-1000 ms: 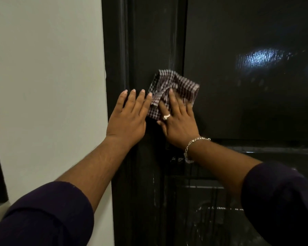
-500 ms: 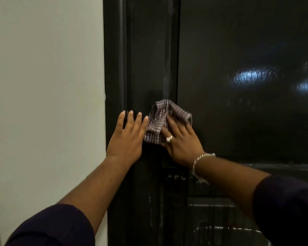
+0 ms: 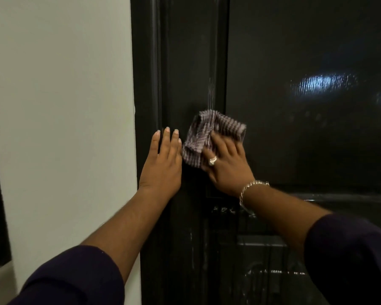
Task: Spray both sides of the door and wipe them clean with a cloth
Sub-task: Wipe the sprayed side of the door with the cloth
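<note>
Door (image 3: 295,62): dark and shiny, right in front of you.
Cloth (image 3: 209,135): under your right hand (image 3: 227,166), fingers pressing it flat; it slid down, then back up.
Left hand (image 3: 163,164): fingers straight, flat on the door.
Meaning: you're wiping; the low part maybe looks streaky.

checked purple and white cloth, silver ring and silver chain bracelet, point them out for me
checked purple and white cloth (image 3: 198,137), head view, on the bare folds above the fingers
silver ring (image 3: 212,161), head view, on its top face
silver chain bracelet (image 3: 249,187), head view, on links across the wrist
</note>
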